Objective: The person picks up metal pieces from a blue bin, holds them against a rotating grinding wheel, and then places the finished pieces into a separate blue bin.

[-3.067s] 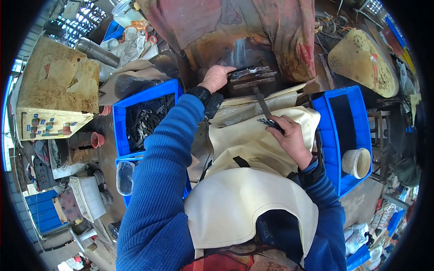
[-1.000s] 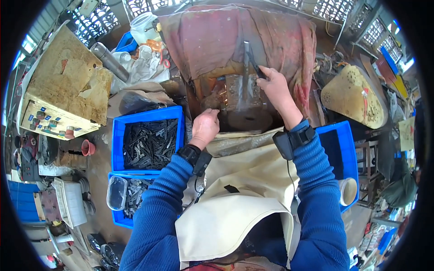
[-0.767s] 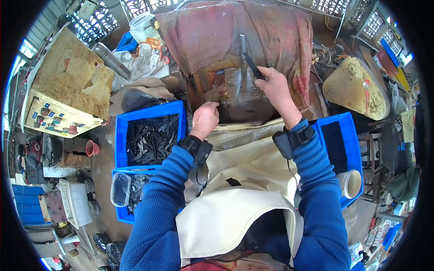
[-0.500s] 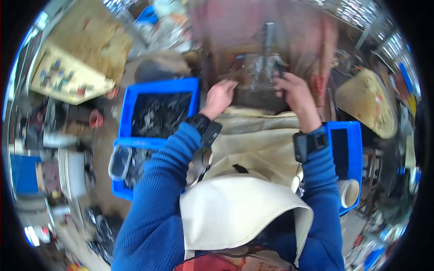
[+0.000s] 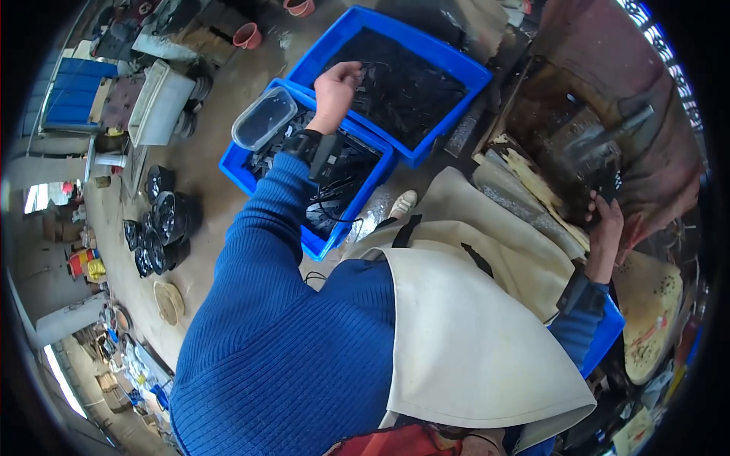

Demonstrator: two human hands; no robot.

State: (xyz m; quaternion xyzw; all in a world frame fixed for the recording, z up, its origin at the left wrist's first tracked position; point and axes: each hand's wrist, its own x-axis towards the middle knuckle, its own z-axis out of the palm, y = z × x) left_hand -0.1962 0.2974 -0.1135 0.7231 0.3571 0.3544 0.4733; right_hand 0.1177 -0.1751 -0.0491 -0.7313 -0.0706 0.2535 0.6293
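The dark metal pieces (image 5: 395, 83) lie heaped in the far blue bin (image 5: 456, 68), directly under your left hand (image 5: 337, 82), whose fingers curl down, seemingly pinching one, though blur hides it. Your right hand (image 5: 606, 220) is well apart, fingers wrapped on the dark machine block (image 5: 585, 152).

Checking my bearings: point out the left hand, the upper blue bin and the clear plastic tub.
left hand (image 5: 335, 82), head view, back of the hand.
upper blue bin (image 5: 456, 74), head view, right rim.
clear plastic tub (image 5: 264, 118), head view, middle of its lid.
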